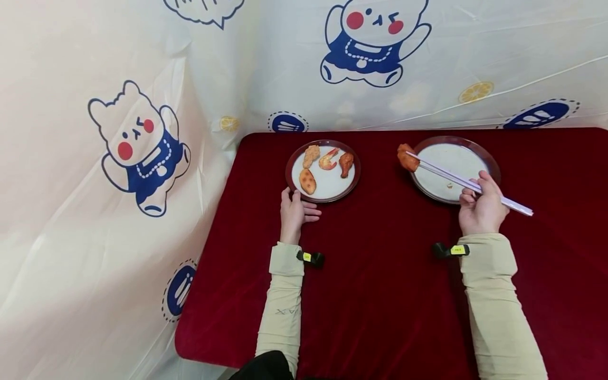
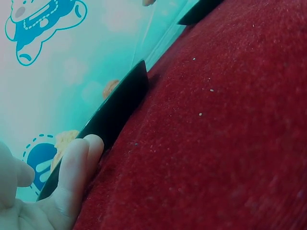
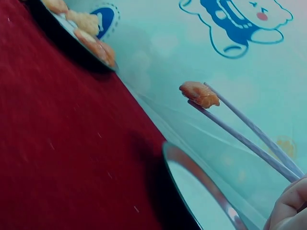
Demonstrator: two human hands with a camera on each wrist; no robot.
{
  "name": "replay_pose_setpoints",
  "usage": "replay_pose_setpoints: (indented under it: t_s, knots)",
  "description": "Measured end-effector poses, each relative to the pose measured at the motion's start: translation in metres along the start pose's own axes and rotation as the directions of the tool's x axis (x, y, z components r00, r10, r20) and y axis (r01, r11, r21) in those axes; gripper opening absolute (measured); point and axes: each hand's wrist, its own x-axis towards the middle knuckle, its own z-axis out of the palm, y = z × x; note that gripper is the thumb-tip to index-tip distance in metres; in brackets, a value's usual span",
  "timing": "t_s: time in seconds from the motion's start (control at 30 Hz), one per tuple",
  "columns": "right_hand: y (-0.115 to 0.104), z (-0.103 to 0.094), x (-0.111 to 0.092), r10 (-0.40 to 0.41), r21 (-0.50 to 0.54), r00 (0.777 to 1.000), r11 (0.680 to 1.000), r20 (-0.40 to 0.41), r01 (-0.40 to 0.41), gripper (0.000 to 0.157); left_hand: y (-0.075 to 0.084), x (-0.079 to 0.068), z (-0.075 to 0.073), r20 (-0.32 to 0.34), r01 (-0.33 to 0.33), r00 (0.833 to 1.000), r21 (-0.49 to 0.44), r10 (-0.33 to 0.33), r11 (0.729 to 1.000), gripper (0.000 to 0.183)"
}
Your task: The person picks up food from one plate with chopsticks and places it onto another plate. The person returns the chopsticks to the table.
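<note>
My right hand (image 1: pixel 483 207) grips a pair of pale lilac chopsticks (image 1: pixel 467 183). Their tips pinch a glossy brown piece of food (image 3: pixel 199 94) that looks like fried chicken, held in the air at the left rim of the right plate (image 1: pixel 489 158). That plate has a brown rim and a white middle with a small brown crumb. At the left plate (image 1: pixel 328 192), the fingers of my left hand (image 1: pixel 293 212) rest against the near left rim, extended along its outside. On it lie a shrimp (image 1: pixel 328 159), a drumstick (image 1: pixel 346 164), a golden nugget (image 1: pixel 311 156) and a spotted oval pastry (image 1: pixel 307 181).
A dark red velvet cloth (image 1: pixel 375 274) covers the table under both plates. Behind the table and along its left side hangs a pale sheet (image 1: pixel 209 79) with printed cartoon bears. Small pale specks (image 2: pixel 200 114) dot the cloth. Each wrist carries a small black camera (image 1: pixel 312 258).
</note>
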Motion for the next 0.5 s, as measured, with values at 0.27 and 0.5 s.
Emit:
replay_pose_setpoints:
  t_s: [0.27,0.5]
  knots:
    - [0.029,0.007,-0.008,0.036,-0.066,0.999,0.997,0.021,-0.035,0.012,-0.001,0.001,0.0,0.0,-0.011,1.0,-0.011,0.011,1.0,0.05]
    - [0.05,0.011,-0.016,0.039,-0.154,0.999,0.988,0.035,-0.033,0.014,0.0,0.002,-0.001,0.001,-0.006,1.0,-0.011,0.006,1.0,0.05]
